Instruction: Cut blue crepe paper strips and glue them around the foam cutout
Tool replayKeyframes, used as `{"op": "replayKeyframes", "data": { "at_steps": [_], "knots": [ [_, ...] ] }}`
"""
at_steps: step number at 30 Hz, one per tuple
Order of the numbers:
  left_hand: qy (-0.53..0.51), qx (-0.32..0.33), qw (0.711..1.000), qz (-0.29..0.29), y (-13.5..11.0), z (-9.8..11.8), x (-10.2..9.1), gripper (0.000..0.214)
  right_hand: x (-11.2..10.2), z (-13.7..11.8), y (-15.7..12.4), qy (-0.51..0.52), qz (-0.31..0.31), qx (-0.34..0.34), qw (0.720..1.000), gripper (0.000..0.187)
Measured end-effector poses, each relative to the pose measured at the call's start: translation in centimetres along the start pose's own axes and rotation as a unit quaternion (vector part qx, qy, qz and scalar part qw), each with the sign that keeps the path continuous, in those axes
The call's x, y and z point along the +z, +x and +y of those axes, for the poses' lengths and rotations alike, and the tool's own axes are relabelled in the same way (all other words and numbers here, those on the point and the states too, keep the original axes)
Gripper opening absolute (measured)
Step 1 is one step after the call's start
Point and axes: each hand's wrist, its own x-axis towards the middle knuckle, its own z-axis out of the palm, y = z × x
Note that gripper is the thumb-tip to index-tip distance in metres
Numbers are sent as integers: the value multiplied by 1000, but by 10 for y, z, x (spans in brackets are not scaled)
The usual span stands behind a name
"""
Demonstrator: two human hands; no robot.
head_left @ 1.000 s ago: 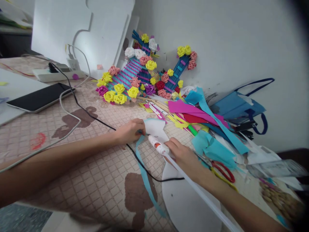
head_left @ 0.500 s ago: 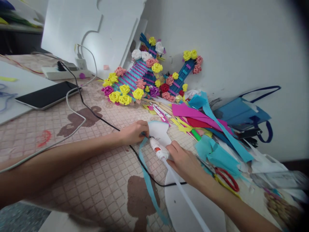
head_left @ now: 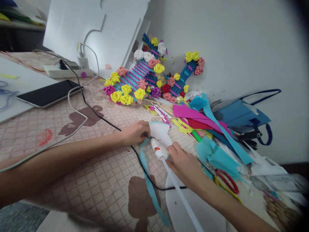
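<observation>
My right hand [head_left: 182,162] is closed around a white hot glue gun [head_left: 158,149], and a long translucent glue stick [head_left: 184,201] sticks out of its back toward me. The gun's nozzle is beside the fingers of my left hand [head_left: 137,132]. Those fingers pinch a blue crepe paper strip [head_left: 151,193], whose loose end trails down over the table. Just beyond the gun lies a white cut-out piece [head_left: 159,130] with a blue edge along its top. Another white rounded piece [head_left: 190,209] lies under my right forearm, partly hidden.
Scissors [head_left: 225,182] with red and yellow handles lie right of my right hand, near coloured paper [head_left: 198,116]. Decorated pieces with paper flowers [head_left: 135,77] lean at the back. A black cord [head_left: 101,118] crosses the table; a tablet [head_left: 49,93] and power strip [head_left: 62,71] are left.
Both hands, the glue gun and the strip hold nearly the same positions. The whole view has shifted slightly, with most things appearing a little further right.
</observation>
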Motion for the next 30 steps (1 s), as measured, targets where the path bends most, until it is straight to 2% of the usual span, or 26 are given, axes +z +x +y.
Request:
{"op": "replayKeyframes", "data": {
  "at_steps": [9,23,30],
  "knots": [
    [1,3,1000,2,0,-2,2,25,1,-11,-7,-29,18,21,999,19],
    [4,5,1000,4,0,-2,2,24,3,-18,-2,-43,34,-18,998,10],
    [-10,14,1000,11,0,-3,3,21,0,-20,-2,-66,25,13,997,10]
  ]
}}
